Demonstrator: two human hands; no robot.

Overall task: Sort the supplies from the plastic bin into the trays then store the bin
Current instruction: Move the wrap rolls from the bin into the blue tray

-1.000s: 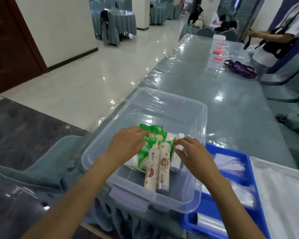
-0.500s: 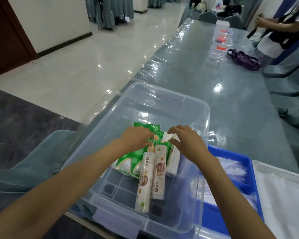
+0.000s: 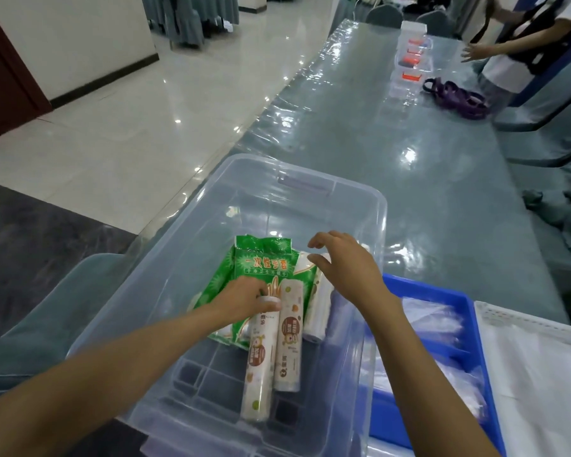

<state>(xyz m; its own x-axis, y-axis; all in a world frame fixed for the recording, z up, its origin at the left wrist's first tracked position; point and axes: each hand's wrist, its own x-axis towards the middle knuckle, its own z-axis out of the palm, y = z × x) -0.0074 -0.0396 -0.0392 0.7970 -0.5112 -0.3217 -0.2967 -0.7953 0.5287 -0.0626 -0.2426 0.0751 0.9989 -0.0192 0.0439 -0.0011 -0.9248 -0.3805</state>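
Bare fingers of the left hand (image 3: 244, 300) are closing around the far end of a printed roll (image 3: 259, 361), thumb and fingertips pinching its white cap; whether the roll is lifting off the floor of the bin cannot be told. Beside it the right hand (image 3: 346, 268) is hovering with fingers spread and curled, gripping nothing, just above the white rolls (image 3: 317, 308) on the right side of the pile. Under both hands a second printed roll (image 3: 289, 334) is lying alongside the first, and green glove packets (image 3: 261, 262) are resting beneath them, all inside the clear plastic bin (image 3: 310, 179) sitting at the near end of the grey table (image 3: 409, 192).

To the right, touching the bin, a blue tray (image 3: 475, 324) is already holding clear plastic bags, and a white tray (image 3: 524, 324) beyond it is holding pale sheets, so some sorting looks done. Several rolls and packets are waiting in the bin, so I judge the task at most midway: these supplies need moving out, and storing the bin is not yet started.

Farther along the table, stacked clear containers (image 3: 411, 51) and a purple strap (image 3: 455, 97) are lying near another person's outstretched hand (image 3: 472, 54).
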